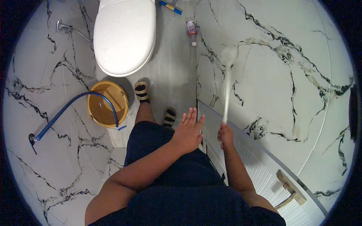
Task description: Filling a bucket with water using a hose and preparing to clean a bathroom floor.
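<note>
My right hand grips the lower end of a long white handle that belongs to what looks like a toilet brush. Its pale, blurred head points away from me, in front of the marble-patterned wall. With its fingers spread and nothing in it, my left hand hovers before my dark shorts, left of the brush handle. Ahead of me stands a white toilet with its lid down.
A yellow bucket holding water stands at left, with a blue hose from a wall tap arching into it. Near the right wall are a cleaner bottle and a blue-bristled brush. A white door with a handle stands at right.
</note>
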{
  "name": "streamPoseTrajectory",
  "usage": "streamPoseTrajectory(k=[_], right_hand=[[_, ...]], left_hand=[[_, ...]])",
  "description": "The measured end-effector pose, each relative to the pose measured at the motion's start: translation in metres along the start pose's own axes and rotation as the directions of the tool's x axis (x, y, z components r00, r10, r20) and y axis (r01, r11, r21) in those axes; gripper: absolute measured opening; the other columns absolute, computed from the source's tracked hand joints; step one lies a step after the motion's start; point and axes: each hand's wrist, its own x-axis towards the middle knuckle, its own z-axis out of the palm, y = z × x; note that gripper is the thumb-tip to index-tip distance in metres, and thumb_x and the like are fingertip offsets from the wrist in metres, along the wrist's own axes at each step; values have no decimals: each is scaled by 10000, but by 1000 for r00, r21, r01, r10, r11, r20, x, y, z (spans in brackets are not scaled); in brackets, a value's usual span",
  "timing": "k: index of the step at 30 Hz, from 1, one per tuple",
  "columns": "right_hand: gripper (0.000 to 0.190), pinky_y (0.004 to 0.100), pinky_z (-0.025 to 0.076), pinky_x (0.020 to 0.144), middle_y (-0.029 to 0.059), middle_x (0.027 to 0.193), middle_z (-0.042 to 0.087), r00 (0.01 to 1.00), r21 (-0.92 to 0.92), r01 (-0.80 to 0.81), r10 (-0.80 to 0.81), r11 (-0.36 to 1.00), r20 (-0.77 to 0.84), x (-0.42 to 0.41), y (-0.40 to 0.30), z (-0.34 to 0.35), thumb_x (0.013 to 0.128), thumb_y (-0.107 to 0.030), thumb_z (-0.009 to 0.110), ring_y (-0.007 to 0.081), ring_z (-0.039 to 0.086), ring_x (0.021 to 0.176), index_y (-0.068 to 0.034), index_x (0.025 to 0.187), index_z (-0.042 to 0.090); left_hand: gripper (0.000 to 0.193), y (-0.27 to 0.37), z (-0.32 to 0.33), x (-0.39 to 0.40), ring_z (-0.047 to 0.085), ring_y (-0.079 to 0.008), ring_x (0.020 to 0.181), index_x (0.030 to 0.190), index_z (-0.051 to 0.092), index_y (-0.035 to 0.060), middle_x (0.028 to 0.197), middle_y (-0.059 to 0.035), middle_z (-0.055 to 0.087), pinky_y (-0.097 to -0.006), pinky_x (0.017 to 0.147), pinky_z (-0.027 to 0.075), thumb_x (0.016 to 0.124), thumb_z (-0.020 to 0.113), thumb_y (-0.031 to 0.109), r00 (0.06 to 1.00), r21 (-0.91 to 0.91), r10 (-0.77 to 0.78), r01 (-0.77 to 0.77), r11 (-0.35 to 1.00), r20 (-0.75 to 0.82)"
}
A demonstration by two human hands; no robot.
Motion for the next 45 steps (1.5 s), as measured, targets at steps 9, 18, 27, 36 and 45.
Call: streamPoseTrajectory(k=[9, 18, 27, 36, 45], right_hand=[[232, 255, 276, 334, -13, 483, 352, 942, -462, -313, 333, 830, -40, -5, 119, -43, 735, -299, 548, 96, 328, 380, -110, 688, 422], [214, 328, 396, 540, 90, 589, 512, 948, -591, 41, 155, 806, 277, 10, 200, -52, 635, -208, 599, 199, 503, 556, -25, 680, 497], [74, 270, 364, 587, 9, 663, 453, 953, -307, -82, 165, 948, 255, -39, 43, -52, 631, -74, 490, 122, 427, 615, -71, 691, 447], [111, 232, 338, 602, -44, 660, 416, 857, -167, -79, 152, 983, 492, -77, 21, 3, 656, -53, 546, 78, 401, 631, -108, 683, 453], [262, 200, 290, 502, -65, 575, 324, 643, -339, -5, 262, 941, 719, -115, 79, 120, 696, -69, 554, 48, 328, 537, -144, 596, 324]], left_hand=[[519, -70, 12, -30, 231, -330, 1160, 1175, 314, 24, 1226, -212, 275, -424, 952, 171, 736, 465, 256, 963, 230, -262, 240, 943, 69], [440, -216, 53, -158, 435, -298, 1010, 1120, 395, 33, 1048, -186, 479, -380, 849, 329, 756, 443, 276, 188, 198, -876, 933, 301, 445], [170, -146, -25, -154, 450, -143, 814, 930, 452, 58, 837, -42, 493, -242, 751, 341, 812, 435, 180, 639, -589, -713, 470, 658, -287], [160, -46, -96, -159, 385, -163, 975, 881, 442, 66, 1026, -70, 449, -295, 873, 257, 820, 426, 213, 858, -897, -508, 165, 410, -75], [781, -145, 58, -142, 292, -220, 1087, 1246, 107, 46, 1179, -122, 302, -318, 912, 229, 729, 465, 510, 593, -642, -594, 750, 161, 543]])
